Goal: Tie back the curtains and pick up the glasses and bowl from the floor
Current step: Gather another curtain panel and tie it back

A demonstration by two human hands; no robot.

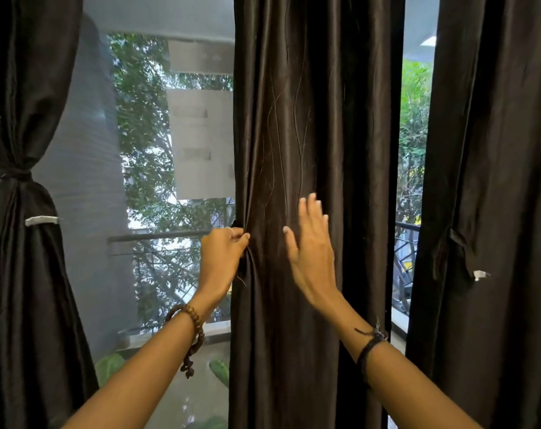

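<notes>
Head view, middle curtain: it hangs loose between two tied panels; our left hand pinches its left edge, our right hand lies spread and flat on the front. Method, we judge: sweep the right hand across, bunch the folds toward the pinch, then tie; glasses and bowl not in view.

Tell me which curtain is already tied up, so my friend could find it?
Start at the big window. Three dark curtains hang there; look at the left curtain, at the picture's left edge. Only it is pinched in at the middle by a dark tie, while the middle curtain hangs straight.
</notes>
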